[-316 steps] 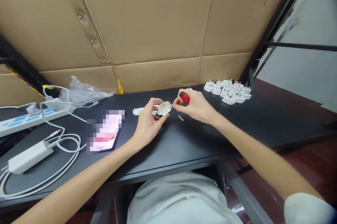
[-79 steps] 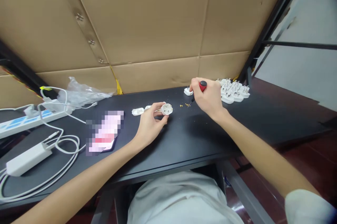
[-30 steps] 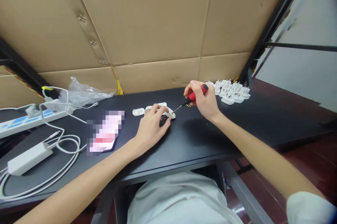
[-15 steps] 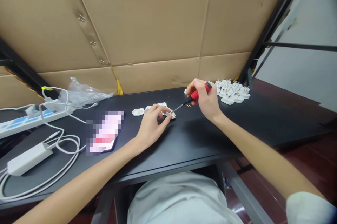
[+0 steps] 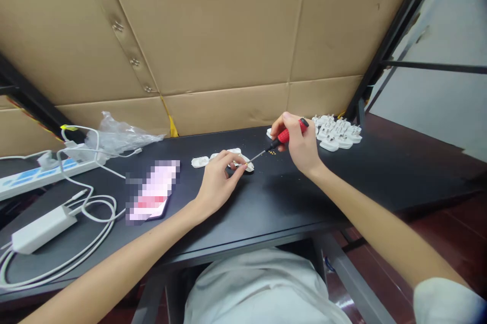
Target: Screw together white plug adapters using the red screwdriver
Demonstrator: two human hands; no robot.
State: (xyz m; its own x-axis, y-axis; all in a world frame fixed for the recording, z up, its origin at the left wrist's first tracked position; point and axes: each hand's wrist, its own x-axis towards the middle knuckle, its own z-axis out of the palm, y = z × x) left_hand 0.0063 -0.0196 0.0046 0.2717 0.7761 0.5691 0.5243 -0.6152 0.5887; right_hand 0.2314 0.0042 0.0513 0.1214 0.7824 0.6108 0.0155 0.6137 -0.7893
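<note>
On the tabletop [image 5: 289,197] we record: plug body [image 5: 249,166] under the left fingers [image 5: 233,155], screwdriver [image 5: 283,136] in the right fingers [image 5: 289,120], plug cover [image 5: 200,162] left of both, plug pile [image 5: 337,131] right of both.

The right hand [image 5: 300,142] pinches a red-handled screwdriver [image 5: 285,135], its tip at a white plug casing [image 5: 249,166] steadied by the left hand [image 5: 217,183] on the black surface [image 5: 289,197]. Tiny brass bits [image 5: 271,152], probably screws, lie just beside, with white plugs [image 5: 337,132] grouped beyond.

- Small assembly workshop
- Black worktop [image 5: 292,192] holding a batch of white plug housings [image 5: 337,132]
- Red-handled screwdriver [image 5: 287,136], tiny brass-coloured parts [image 5: 271,152]
- Power strip [image 5: 38,180]
- Cardboard sheets [image 5: 198,25] bolted along a black metal frame [image 5: 395,45]
</note>
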